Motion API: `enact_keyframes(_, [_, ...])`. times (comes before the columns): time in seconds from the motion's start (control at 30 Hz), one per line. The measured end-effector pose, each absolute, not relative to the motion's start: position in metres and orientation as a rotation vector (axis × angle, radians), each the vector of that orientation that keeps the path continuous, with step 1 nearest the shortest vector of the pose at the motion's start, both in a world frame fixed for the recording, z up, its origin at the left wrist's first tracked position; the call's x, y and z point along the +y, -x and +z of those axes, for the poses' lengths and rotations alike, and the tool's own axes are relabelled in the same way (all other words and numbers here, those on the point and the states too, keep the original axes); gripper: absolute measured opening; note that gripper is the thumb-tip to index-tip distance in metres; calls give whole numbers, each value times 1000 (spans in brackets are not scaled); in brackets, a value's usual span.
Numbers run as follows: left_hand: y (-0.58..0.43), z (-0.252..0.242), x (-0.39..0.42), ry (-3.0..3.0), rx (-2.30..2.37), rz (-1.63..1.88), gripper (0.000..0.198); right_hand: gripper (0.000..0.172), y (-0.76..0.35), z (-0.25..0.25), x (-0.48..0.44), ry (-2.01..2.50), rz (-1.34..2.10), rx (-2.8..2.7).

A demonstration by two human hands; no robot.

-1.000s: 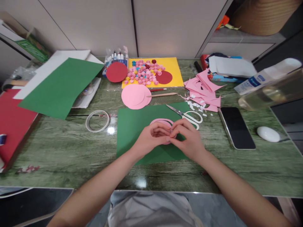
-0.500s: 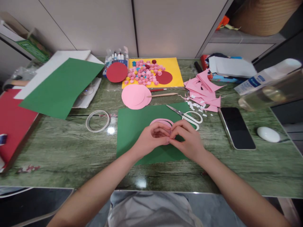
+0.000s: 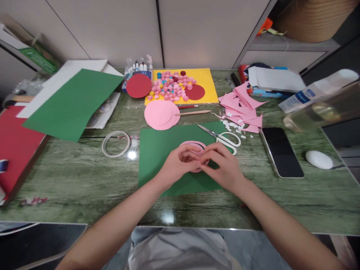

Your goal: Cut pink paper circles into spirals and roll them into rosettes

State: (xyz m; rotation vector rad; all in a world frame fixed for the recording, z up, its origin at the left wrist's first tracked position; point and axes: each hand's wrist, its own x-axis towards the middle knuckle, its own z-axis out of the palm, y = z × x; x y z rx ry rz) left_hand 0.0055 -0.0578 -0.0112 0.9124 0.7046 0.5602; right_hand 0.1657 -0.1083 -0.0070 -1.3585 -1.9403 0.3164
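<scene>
My left hand and my right hand meet over a green paper sheet in the middle of the table. Both pinch a pink paper spiral whose outer ring shows just beyond my fingers. The fingertips touch each other at the strip's inner end. White-handled scissors lie just beyond my right hand, on the sheet's far right corner.
Pink paper discs, a red disc and a yellow sheet with several small paper roses lie farther back. A tape ring sits left, a phone, a mouse and pink scraps right. Green and red sheets cover the left.
My fingers have shifted slightly on the pink strip, and more of the spiral's ring shows beyond them. Arms and everything else stay put.
</scene>
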Motion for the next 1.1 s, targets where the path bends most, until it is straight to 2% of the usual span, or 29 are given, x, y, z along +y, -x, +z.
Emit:
enact_keyframes(0.1, [-4,-11,-56,-889,718,588,32,6,-166,-5,-109,1372,364,-1891])
enact_keyframes(0.4, [-4,-11,-56,-915,723,639,29,29,-164,-8,-108,1312,560,-1858])
enact_keyframes(0.8, [-6,-11,-57,-901,710,606,35,5,-168,-9,-106,1451,438,-1745])
enact_keyframes(1.1, [-6,-11,-58,-979,692,581,32,10,-166,-5,-107,1435,433,-1780])
